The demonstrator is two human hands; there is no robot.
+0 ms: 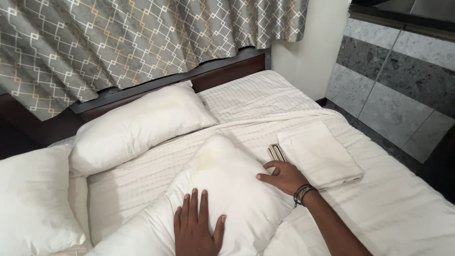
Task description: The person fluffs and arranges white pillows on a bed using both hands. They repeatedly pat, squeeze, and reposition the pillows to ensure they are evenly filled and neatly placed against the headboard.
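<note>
Pillow (227,185): white, lying on the bed (403,213), nearer than the headboard pillow (137,125).
Left hand (196,227): flat, fingers spread, pressing the pillow's near end.
Right hand (284,176): open, on the pillow's edge beside the folded sheet (320,154).
Advice: press evenly, smoothing outward.

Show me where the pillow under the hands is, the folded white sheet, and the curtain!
Pillow under the hands (227,175): head view, on its bare middle.
Folded white sheet (320,154): head view, on its flat top.
Patterned grey curtain (132,38): head view, on a middle fold.
</note>
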